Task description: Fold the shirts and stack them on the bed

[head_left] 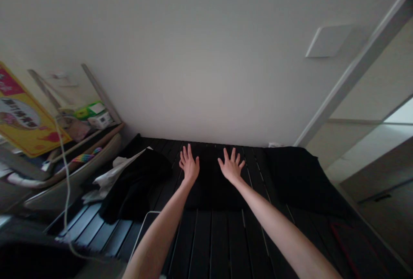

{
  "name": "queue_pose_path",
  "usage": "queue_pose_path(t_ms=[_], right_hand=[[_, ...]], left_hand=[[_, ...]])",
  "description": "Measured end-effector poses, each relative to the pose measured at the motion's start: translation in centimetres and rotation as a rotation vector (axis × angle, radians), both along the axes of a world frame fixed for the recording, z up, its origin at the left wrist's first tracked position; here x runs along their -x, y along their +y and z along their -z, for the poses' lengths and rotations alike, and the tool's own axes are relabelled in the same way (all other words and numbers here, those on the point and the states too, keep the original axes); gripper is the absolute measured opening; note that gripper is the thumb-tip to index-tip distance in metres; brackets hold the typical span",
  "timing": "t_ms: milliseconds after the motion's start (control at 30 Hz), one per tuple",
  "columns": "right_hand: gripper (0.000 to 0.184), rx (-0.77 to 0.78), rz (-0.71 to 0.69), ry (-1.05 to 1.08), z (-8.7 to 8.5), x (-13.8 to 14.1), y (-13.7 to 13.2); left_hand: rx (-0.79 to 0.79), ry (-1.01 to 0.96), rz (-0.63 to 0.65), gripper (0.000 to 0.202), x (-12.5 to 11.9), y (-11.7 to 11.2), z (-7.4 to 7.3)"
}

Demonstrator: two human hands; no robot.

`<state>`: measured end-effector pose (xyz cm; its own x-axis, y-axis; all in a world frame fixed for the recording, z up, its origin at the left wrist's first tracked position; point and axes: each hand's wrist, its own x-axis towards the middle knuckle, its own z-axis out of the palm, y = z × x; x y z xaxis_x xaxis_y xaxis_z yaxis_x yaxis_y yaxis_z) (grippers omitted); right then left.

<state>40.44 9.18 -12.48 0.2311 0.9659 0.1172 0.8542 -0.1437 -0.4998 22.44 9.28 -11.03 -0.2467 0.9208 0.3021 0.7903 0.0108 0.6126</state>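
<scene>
A piece of black cloth point(209, 188) lies flat on the dark slatted table point(219, 244), in the middle. My left hand point(189, 164) rests over its left edge, fingers spread. Over its upper right part is my right hand point(231, 166), also with fingers apart. Neither hand holds anything. Whether the palms press on the cloth or hover just above it, I cannot tell. To the left lies a rumpled black cloth point(138, 184) with white material point(112, 178) beside it. Another black cloth point(297, 180) is spread flat on the right.
A pale wall point(206, 64) stands behind the table. At the left is a shelf cart point(87, 141) with a green package point(90, 110) and a yellow printed bag point(26, 115). A white cable point(67, 176) hangs there. A red-edged dark object point(351, 244) lies at the lower right.
</scene>
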Motion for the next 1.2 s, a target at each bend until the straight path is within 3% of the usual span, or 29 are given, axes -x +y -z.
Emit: queue_pose_path(t_ms=[67,133,200,267,400,800,1000,1200], right_hand=[[0.060,0.099,-0.041,-0.116,3.1,0.5,-1.1],[0.061,0.122,-0.039,-0.196,5.2,0.7,-1.9],[0.062,0.091,-0.009,-0.246,6.0,0.9,-2.3],[0.063,0.054,0.031,-0.255,5.8,1.0,-2.4],[0.063,0.030,0.070,-0.237,5.0,1.0,-2.6],[0.046,0.011,-0.022,-0.167,4.4,-0.6,-3.9],[0.040,0.003,-0.047,-0.131,2.8,-1.8,-5.4],[0.052,-0.067,-0.078,-0.192,-0.7,-5.2,-8.1]], left_hand=[[0.052,0.153,0.109,0.055,-0.3,-1.2,3.0],[0.123,0.229,0.122,0.049,-0.4,-2.1,5.2],[0.167,0.266,0.078,0.050,-0.5,-2.4,6.3],[0.180,0.293,0.008,0.054,-0.6,-2.2,6.3],[0.195,0.338,-0.122,0.058,-0.9,-2.2,5.6],[0.308,0.361,-0.186,0.050,-1.1,-5.1,4.0],[0.426,0.225,-0.044,0.049,-2.8,-6.6,0.4],[0.307,0.185,0.144,0.051,-9.1,-8.1,-2.5]])
